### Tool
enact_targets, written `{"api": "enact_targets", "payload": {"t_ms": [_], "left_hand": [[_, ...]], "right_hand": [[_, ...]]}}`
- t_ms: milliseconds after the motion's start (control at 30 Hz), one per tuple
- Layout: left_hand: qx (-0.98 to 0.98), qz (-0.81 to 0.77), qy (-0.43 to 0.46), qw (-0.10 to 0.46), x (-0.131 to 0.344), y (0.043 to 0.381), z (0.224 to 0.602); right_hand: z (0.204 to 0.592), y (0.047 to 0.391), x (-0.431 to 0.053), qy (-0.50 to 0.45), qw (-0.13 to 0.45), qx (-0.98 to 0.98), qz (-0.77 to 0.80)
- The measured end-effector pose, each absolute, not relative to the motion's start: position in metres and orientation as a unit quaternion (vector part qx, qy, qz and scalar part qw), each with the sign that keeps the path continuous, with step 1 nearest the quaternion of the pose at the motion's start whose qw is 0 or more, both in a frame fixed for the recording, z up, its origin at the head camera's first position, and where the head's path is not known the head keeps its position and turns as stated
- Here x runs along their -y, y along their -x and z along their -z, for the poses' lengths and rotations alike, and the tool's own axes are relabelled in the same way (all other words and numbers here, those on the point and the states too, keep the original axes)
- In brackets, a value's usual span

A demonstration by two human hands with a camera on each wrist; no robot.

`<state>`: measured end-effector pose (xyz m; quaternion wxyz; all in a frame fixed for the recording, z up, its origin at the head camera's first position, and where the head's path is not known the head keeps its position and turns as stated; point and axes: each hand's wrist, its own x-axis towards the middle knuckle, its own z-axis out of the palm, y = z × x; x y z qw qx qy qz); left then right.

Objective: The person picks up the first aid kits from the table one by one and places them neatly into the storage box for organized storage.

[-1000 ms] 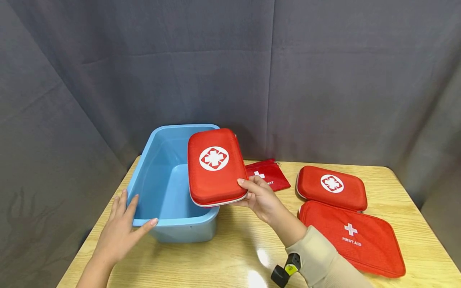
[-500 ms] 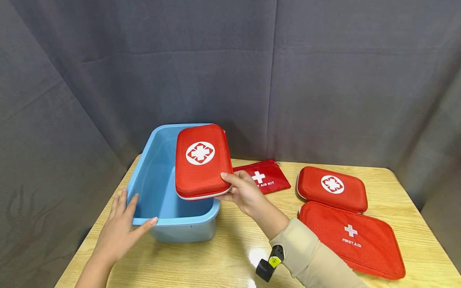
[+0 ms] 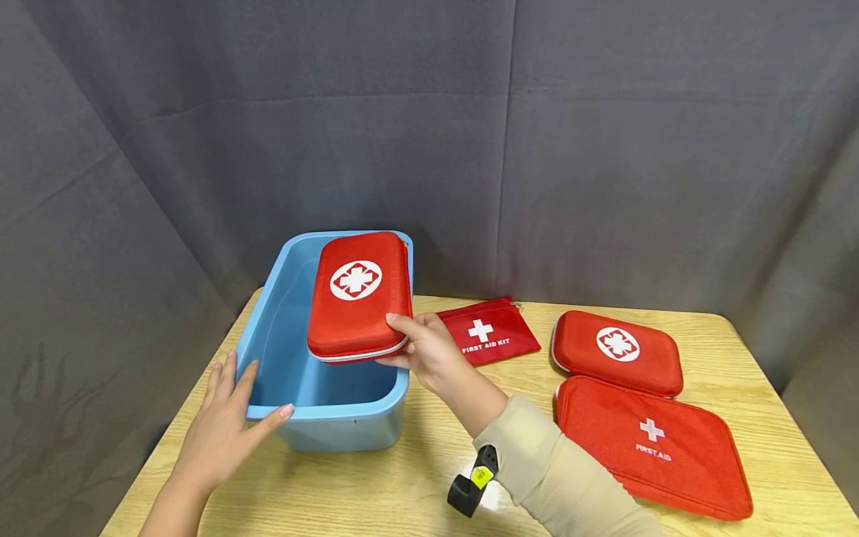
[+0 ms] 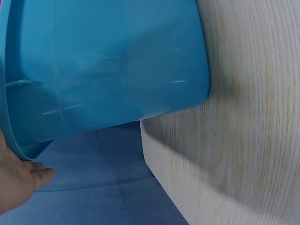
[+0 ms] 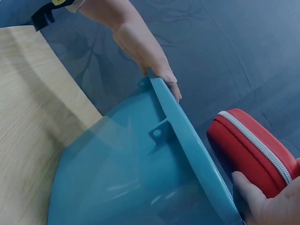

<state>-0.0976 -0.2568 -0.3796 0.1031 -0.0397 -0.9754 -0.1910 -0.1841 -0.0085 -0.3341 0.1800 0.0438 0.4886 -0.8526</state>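
Note:
A red hard-shell first aid case (image 3: 359,298) with a white cross emblem hangs over the blue plastic bin (image 3: 322,412), tilted so its top shows. My right hand (image 3: 432,356) pinches the case at its near right corner, thumb on top. The zipper along its side shows in the right wrist view, where the case (image 5: 248,150) is above the bin's rim (image 5: 192,145). My left hand (image 3: 218,429) rests on the bin's near left corner, fingers spread and fairly straight. In the left wrist view, part of that hand (image 4: 18,180) touches the rim.
Right of the bin lies a flat red first aid kit pouch (image 3: 488,332). Farther right, a smaller red case (image 3: 617,350) sits against a larger red first aid bag (image 3: 658,447). All lie on the wooden table (image 3: 335,492); grey curtain (image 3: 470,149) hangs behind.
My right hand has carried the red first aid case leftward and slightly down over the bin, uncovering more of the flat pouch. The left hand has stayed on the bin's corner.

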Motion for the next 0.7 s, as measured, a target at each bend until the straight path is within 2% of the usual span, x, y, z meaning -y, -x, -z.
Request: {"api": "enact_targets", "payload": {"t_ms": [700], "left_hand": [[0.978, 0.188, 0.032, 0.087, 0.257, 0.098, 0.378]], "right_hand": [[0.335, 0.183, 0.051, -0.071, 0.183, -0.538, 0.820]]}}
